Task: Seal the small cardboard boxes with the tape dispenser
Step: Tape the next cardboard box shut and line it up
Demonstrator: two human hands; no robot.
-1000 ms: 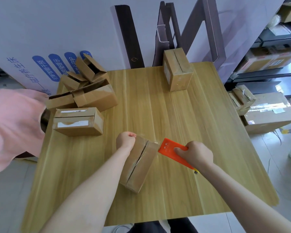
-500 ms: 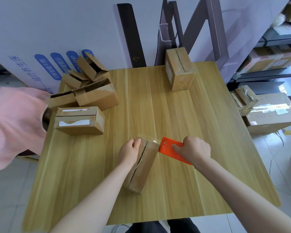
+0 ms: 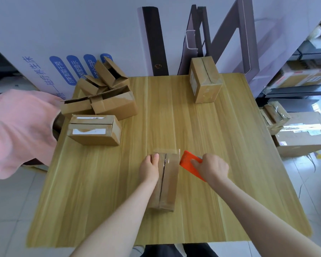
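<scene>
Box [image 3: 168, 182] under work: one small cardboard box, lower centre of the frame, lying on the table [image 3: 230, 182]. Within the last second it has been turned from a diagonal to nearly straight up and down the frame. The left hand [image 3: 149, 168] has changed from a fist at the far corner to a clasp on the box's left edge, thumb laid on top. The right hand [image 3: 211, 167] remains curled round the orange tape dispenser [image 3: 188, 160], which now touches the box's far right corner. Clear tape [image 3: 174, 152] shows across the far end only, and the top seam reads dark.

Judgement: the tape is anchored and the seam pull is due.

Upper right, a taped box [image 3: 205, 84] stands apart. Upper left, unsealed boxes [image 3: 104, 102] wait.
</scene>
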